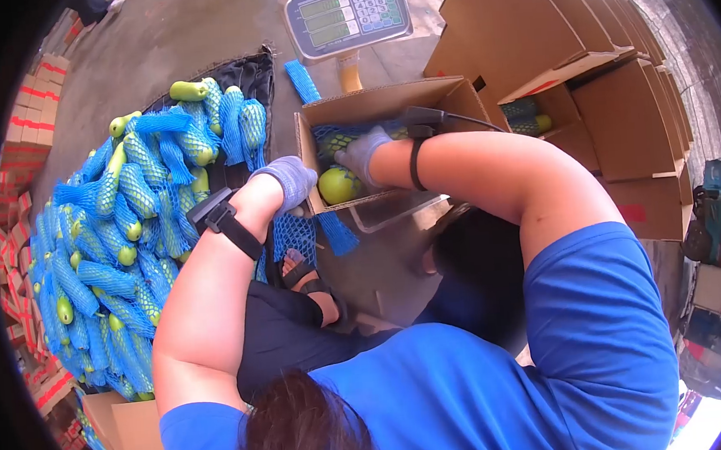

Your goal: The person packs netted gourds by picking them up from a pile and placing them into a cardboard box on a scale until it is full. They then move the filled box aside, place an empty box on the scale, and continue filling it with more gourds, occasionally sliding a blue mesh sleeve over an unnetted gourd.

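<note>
A cardboard box (393,99) stands open in front of me, with long green gourds (341,185) in blue foam netting inside. My right hand (361,155), in a grey glove, reaches into the box. Its fingers are curled down on a netted gourd, beside a bare, rounded green end. At the box's left wall is my left hand (292,181), also gloved, its fingers bent against the edge; the fingertips are partly hidden. Loose blue netting (294,236) hangs just below this hand.
A large heap of netted gourds (119,242) lies to the left on dark cloth. Beyond the box rises a scale display (347,15). Open cartons (531,29) are stacked at the right, one holding netted gourds. Another person's dark-haired head (480,258) is close below the box.
</note>
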The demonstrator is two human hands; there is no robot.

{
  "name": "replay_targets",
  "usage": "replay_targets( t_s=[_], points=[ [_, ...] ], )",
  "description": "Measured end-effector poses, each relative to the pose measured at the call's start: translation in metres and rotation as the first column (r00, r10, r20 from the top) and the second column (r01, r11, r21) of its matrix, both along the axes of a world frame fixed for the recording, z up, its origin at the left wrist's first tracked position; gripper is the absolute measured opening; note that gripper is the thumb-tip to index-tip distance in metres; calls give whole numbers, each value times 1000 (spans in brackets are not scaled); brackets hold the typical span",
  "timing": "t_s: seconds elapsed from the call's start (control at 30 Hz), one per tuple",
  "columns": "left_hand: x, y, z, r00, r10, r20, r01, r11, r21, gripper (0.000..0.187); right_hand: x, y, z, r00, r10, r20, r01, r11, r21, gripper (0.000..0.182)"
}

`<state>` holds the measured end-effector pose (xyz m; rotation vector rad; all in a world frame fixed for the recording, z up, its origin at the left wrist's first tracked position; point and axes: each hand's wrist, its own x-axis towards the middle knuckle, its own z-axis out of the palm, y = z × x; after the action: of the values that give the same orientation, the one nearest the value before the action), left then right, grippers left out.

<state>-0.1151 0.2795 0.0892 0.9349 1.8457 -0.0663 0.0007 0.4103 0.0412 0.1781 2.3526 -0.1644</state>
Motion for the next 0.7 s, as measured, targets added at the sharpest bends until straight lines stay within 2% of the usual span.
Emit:
replay_targets(
  t_s=[0.03, 0.07, 0.1, 0.13, 0.2, 0.23, 0.27, 0.33, 0.37, 0.4, 0.47, 0.5, 0.53, 0.6, 0.63, 0.67, 0.7],
  points=[
    [5, 1, 10, 989, 144, 39, -142, 988, -54, 42, 1, -1, 1, 993, 116, -9, -115, 991, 66, 73],
    [7, 4, 10, 990, 130, 46, -128, 991, -46, 42, 2, 1, 5, 973, 230, -12, -226, 964, 138, 76],
    [5, 5, 9, 993, 111, 32, -109, 993, -47, 44, 9, -4, 13, 962, 254, -106, -222, 945, 241, 85],
    [3, 5, 8, 995, 95, 18, -94, 994, -51, 45, 11, -2, 23, 963, 250, -100, -219, 944, 248, 85],
    [5, 7, 12, 991, 130, 25, -128, 990, -64, 49, 7, 9, 49, 980, 185, 79, -189, 980, 54, 85],
    [10, 9, 28, 993, 118, 0, -118, 987, -108, 49, 9, 15, 61, 988, 147, 39, -148, 989, 11, 77],
    [15, 7, 36, 994, 104, -25, -107, 982, -158, 49, 11, 21, 58, 988, 150, 44, -150, 989, 7, 77],
    [14, 7, 35, 995, 100, -7, -100, 981, -166, 49, 9, 28, 56, 985, -33, -170, -15, 962, -271, 66],
    [14, 9, 35, 997, 82, -3, -81, 982, -173, 49, 13, 22, 51, 978, -3, -211, -44, 975, -219, 57],
    [15, 9, 34, 998, 63, 4, -61, 981, -185, 49, 13, 14, 50, 977, -5, -212, -44, 973, -226, 57],
    [15, 9, 24, 996, 85, -4, -84, 984, -155, 47, 7, -6, 43, 992, 115, -55, -118, 992, -37, 51],
    [17, 8, 18, 994, 110, -7, -110, 987, -119, 45, 4, -12, 38, 992, 120, -27, -120, 993, -16, 40],
    [20, 8, 13, 995, 104, -5, -104, 986, -134, 45, 3, -19, 27, 993, 114, -25, -115, 993, -31, 40],
    [28, 15, 7, 998, 59, -26, -62, 992, -113, 44, 5, -30, -9, 993, -106, -44, 105, 994, -15, 33],
    [35, 13, 8, 998, 61, -32, -64, 993, -101, 46, -3, -27, -65, 996, -80, -49, 82, 996, 37, 35],
    [33, 11, 2, 959, -234, -159, 238, 971, 3, 48, -9, -16, -58, 995, -86, -59, 89, 995, 45, 35],
    [31, 10, 3, 987, -91, -129, 94, 995, 15, 49, -12, -8, -40, 999, 24, 41, -25, 1000, 0, 44]
  ],
)
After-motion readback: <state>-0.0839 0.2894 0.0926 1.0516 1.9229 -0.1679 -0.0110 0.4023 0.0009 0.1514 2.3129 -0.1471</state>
